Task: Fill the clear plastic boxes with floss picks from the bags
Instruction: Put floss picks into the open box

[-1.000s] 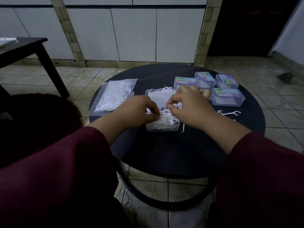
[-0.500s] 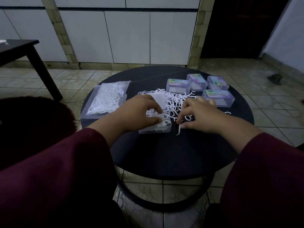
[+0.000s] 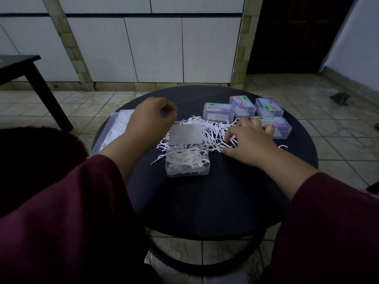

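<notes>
1. Head view, pretty dim: a round black table point(image 3: 205, 201) with an open clear box point(image 3: 187, 162) near the middle, lid point(image 3: 185, 133) flipped up behind it, stuffed with white floss picks.
2. A loose pile of floss picks point(image 3: 215, 132) is spread on the table right behind and beside that box.
3. Left hand point(image 3: 150, 119) hangs above the table just left of the lid, fingers curled in; can't tell if it's pinching anything.
4. Right hand point(image 3: 249, 140) lies on the right edge of the pile, fingers bent down into the picks like it's gathering some.
5. 4 closed boxes point(image 3: 218, 112) with colourful labels sit clustered at the far right.
6. A bag of picks point(image 3: 117, 128) lies at the left edge, mostly hidden by the left arm.
</notes>
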